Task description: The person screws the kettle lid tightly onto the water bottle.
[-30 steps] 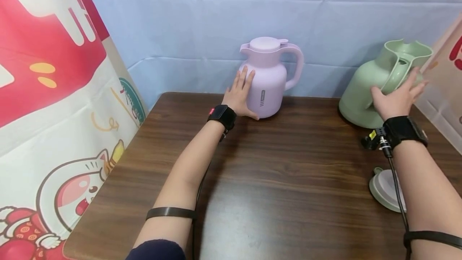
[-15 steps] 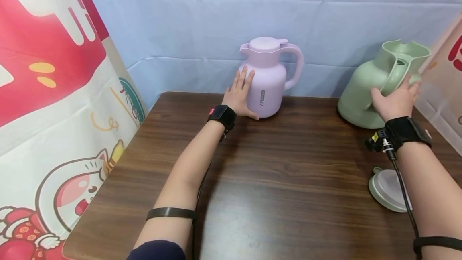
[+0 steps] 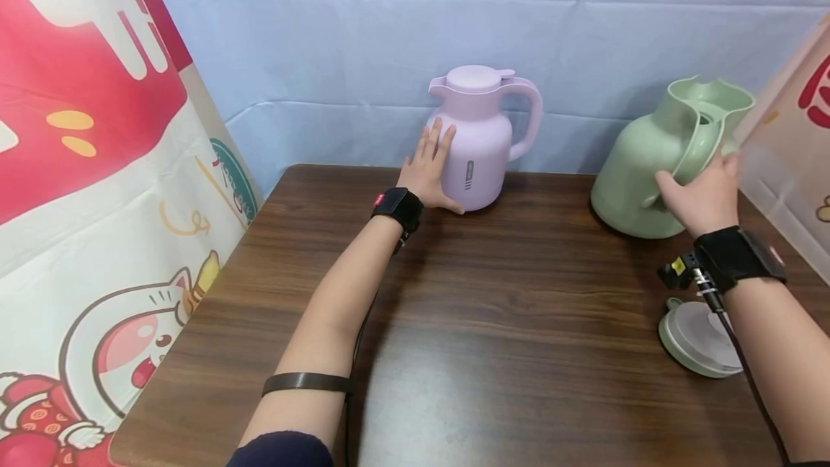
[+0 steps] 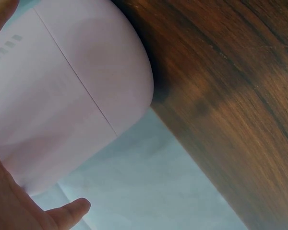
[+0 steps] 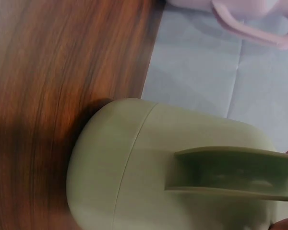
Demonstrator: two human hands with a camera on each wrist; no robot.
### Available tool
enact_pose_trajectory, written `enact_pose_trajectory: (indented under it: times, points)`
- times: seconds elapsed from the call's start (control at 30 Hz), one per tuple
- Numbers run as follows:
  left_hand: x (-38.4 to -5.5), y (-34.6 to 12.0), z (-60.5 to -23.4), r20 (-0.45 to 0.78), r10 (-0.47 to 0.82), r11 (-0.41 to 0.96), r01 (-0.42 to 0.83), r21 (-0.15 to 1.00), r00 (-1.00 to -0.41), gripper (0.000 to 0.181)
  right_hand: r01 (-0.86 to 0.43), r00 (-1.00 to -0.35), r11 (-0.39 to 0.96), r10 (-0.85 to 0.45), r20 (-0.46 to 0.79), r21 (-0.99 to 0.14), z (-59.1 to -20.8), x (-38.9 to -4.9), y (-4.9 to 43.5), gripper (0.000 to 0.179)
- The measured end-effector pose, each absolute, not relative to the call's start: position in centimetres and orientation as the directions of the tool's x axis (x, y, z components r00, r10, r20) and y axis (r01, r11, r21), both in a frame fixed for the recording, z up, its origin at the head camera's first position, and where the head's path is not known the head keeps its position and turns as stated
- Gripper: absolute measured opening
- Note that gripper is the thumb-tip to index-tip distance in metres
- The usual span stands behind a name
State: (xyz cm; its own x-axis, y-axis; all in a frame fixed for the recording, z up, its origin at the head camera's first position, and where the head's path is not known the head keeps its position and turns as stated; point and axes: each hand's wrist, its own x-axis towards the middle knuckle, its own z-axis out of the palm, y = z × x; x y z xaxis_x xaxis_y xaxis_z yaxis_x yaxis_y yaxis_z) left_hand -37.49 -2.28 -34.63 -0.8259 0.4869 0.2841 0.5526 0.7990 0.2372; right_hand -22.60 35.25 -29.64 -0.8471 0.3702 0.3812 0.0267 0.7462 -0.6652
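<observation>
A lilac thermos jug (image 3: pixel 478 143), its lid on, stands upright near the back edge of the table. My left hand (image 3: pixel 426 179) rests on its left side with fingers spread straight, the thumb low by the base. Towards the right corner stands a green thermos jug (image 3: pixel 632 171) with its mouth uncovered and its handle turned towards me. Around that handle (image 5: pixel 230 172) my right hand (image 3: pixel 703 197) holds the jug, thumb on the left and fingers on the right. In the right wrist view only bits of the fingers show at the edge. A round green lid (image 3: pixel 697 341) lies nearer me, partly behind my right forearm.
The brown wooden table (image 3: pixel 506 294) meets a pale blue cloth (image 3: pixel 324 56) behind the jugs. A printed cloth (image 3: pixel 130 236) hangs along the left side, and another (image 3: pixel 794 143) on the right. A black cable (image 3: pixel 746 373) runs along my right forearm.
The green jug has shifted a little left and towards me with my right hand, whose fingers have drawn in closer around it. My left hand and the lilac jug have stayed put.
</observation>
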Motion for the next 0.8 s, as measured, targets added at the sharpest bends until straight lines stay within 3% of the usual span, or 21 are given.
enact_pose_trajectory:
  times: [0.47,0.8]
  points:
    - [-37.5,-2.5,-34.6,0.273,0.479,0.816,0.538,0.212,-0.834,0.149,-0.076,-0.894,0.787,0.219,0.392,-0.613,-29.5,-19.4,33.3,0.055]
    - [-37.6,-2.7,-34.5,0.267,0.479,0.816,0.537,0.217,-0.836,0.148,-0.122,-0.906,0.773,0.168,0.387,-0.622,-29.1,-17.0,31.0,0.064]
